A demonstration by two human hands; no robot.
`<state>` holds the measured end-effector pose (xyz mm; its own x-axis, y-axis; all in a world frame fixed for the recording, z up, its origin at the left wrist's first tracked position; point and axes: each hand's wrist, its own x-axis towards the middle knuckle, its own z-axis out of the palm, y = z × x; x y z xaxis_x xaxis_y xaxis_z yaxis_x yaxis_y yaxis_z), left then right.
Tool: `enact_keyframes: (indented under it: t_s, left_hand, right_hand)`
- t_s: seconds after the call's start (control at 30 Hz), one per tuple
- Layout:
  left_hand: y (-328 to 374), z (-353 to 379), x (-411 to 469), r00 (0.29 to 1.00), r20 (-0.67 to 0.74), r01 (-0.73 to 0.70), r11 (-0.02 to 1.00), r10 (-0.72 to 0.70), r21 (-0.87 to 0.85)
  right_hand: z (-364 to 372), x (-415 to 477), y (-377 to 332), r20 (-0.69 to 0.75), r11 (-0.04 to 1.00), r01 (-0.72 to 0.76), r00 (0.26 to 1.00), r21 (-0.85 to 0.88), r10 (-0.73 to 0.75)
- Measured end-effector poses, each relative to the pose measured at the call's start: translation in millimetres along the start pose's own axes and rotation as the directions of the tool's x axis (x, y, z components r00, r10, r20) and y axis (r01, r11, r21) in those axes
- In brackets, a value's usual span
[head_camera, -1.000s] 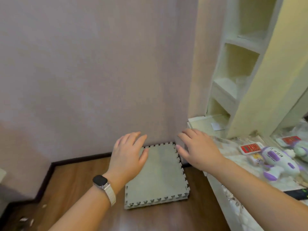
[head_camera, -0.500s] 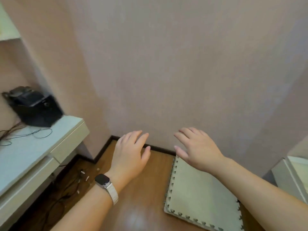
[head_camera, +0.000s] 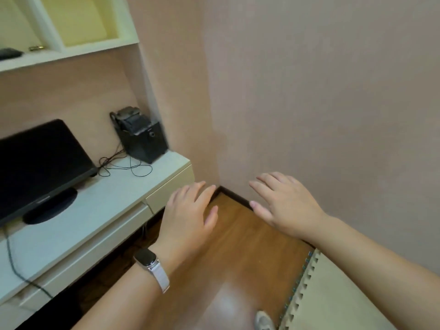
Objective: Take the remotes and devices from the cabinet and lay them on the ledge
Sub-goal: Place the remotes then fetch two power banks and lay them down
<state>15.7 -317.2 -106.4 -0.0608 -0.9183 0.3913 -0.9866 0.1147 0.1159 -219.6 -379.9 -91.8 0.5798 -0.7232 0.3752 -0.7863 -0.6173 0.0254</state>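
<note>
Left grip and right grip hovered wide, empty; my guess: freed for reaching the cabinet shelf.

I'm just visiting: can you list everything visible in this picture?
flat black screen on a round stand: one, black, left on the counter.
long white counter with drawers: one, white, along the left wall.
black box-shaped device: one, black, counter's far end.
thin black cables: tangle, black, beside the box.
white open shelf unit: one, white, pale yellow inside, above the counter.
small dark object: one, dark, on the shelf.
beige foam puzzle-edged mat: one, beige, floor, lower right.
wooden floor: one, brown, centre.
white-strapped smartwatch: one, white, left wrist.
left hand: one, open, empty, above the floor.
right hand: one, open, empty, beside the left hand.
</note>
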Motion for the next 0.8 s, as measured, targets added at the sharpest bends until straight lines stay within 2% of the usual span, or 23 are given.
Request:
enact_keyframes:
  t_s: [0.2,0.4,0.8]
  left_hand:
    - [-17,-2,61,0.987,-0.026,0.16,0.981,-0.158,0.111]
    - [-32,-4,114,0.965,-0.081,0.261,0.941,-0.249,0.214]
    - [-103,-6,134,0.914,-0.152,0.406,0.868,-0.377,0.285]
  right_hand:
    - [38,89,37,0.018,0.985,0.112,0.993,0.129,-0.116]
    - [47,171,65,-0.055,0.95,0.261,0.965,0.169,-0.255]
    - [71,280,31,-0.054,0.887,0.425,0.905,0.181,-0.422]
